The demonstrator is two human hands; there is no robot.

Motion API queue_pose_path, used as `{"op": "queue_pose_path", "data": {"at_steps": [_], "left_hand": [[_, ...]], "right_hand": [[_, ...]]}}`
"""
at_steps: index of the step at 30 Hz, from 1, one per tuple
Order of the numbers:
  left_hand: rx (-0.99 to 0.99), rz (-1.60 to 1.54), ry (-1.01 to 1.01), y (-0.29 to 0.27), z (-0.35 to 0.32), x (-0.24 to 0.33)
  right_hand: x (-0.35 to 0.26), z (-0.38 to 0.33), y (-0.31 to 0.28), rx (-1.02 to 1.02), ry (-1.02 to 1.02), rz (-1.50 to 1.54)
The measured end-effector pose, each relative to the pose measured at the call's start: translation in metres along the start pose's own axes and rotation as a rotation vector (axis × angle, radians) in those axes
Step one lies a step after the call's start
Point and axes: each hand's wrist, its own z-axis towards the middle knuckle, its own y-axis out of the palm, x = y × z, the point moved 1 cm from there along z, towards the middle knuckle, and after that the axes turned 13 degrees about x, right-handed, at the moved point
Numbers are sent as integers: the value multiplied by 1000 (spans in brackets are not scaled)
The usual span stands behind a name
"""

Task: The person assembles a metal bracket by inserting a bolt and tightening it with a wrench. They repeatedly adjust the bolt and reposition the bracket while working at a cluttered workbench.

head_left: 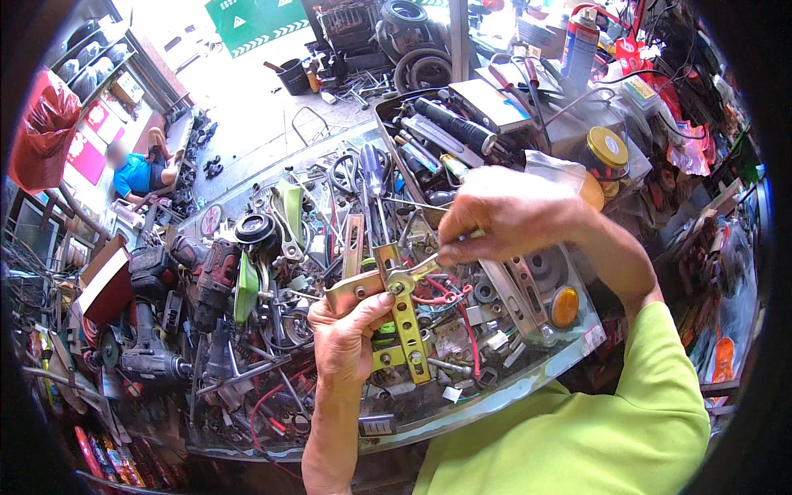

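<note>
My left hand (pixel 346 330) grips a yellowish perforated metal bracket (pixel 408 330) made of crossed strips, held upright above the cluttered glass-topped workbench (pixel 495 396). My right hand (pixel 503 214) is closed on a small wrench (pixel 421 271), whose head sits on a bolt where the bracket's strips cross. The two hands are close together, right above and to the right of the left.
The bench carries scrap parts, red wires, bearings, an orange reflector (pixel 564 306) and power drills (pixel 206 280) at left. A tray of tools (pixel 445 132), a yellow-lidded jar (pixel 605 151) and a spray can (pixel 580 45) stand behind. A person in blue (pixel 140 175) sits far left.
</note>
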Motion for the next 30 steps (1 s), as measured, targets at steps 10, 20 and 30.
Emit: {"op": "queue_pose_path", "data": {"at_steps": [10, 20, 30], "left_hand": [[7, -15, 8, 0, 1, 0], [27, -55, 37, -7, 2, -5], [58, -31, 263, 45, -5, 36]], "right_hand": [[-19, -43, 68, 184, 385, 543], [-45, -44, 104, 136, 669, 1162], [-48, -28, 84, 206, 580, 1424]]}}
